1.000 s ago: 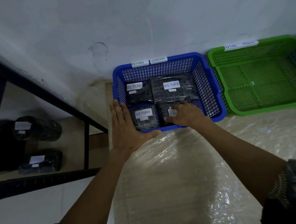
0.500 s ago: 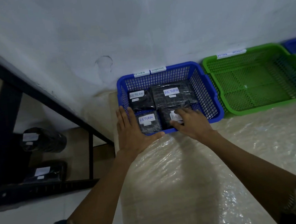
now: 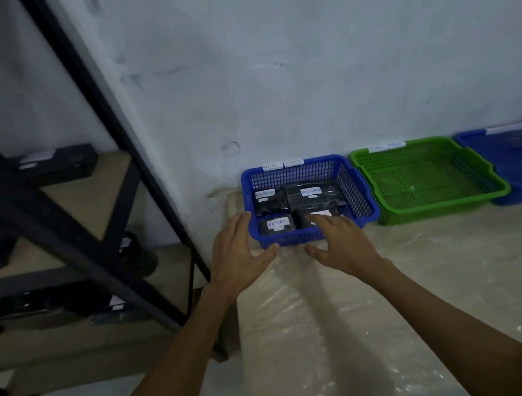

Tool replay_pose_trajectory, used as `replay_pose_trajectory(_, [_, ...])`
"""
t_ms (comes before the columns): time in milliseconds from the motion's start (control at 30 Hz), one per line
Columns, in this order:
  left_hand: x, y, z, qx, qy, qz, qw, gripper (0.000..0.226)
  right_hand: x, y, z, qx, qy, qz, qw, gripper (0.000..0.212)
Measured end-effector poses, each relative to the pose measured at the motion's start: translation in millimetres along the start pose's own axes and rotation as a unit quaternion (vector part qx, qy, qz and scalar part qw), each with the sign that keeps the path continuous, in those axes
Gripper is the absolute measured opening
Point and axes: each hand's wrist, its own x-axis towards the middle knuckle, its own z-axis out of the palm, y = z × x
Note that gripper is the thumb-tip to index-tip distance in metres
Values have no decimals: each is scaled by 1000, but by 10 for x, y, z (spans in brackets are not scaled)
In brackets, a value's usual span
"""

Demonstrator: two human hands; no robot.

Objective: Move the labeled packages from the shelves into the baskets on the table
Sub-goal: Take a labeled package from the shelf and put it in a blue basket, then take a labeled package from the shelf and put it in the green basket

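A blue basket [image 3: 358, 191] stands on the table against the wall, holding several black wrapped packages [image 3: 312, 195] with white RETURN labels. My left hand [image 3: 238, 249] is spread open at the basket's front left corner, thumb by its front rim. My right hand [image 3: 340, 243] hovers open over the basket's front edge, fingers above the front right package [image 3: 319, 217], holding nothing. To the right sits an empty green basket [image 3: 424, 205]. More black labeled packages [image 3: 59, 164] lie on the shelves at left.
A second blue basket [image 3: 516, 161] sits at the far right. The table [image 3: 385, 313] is covered in clear plastic wrap. A black metal shelf rack [image 3: 71, 242] with wooden boards stands left of the table, with dark packages on several levels.
My right hand has lifted off the front right package and drawn back to the basket's front edge. The camera has tilted up and left, showing more of the shelves.
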Motion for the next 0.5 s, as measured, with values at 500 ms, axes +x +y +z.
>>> replay_pose_trajectory(500, [-1860,40,-1722,-27,95,6,995,63,-1209,-1979,-434,67,25,-92,993,63])
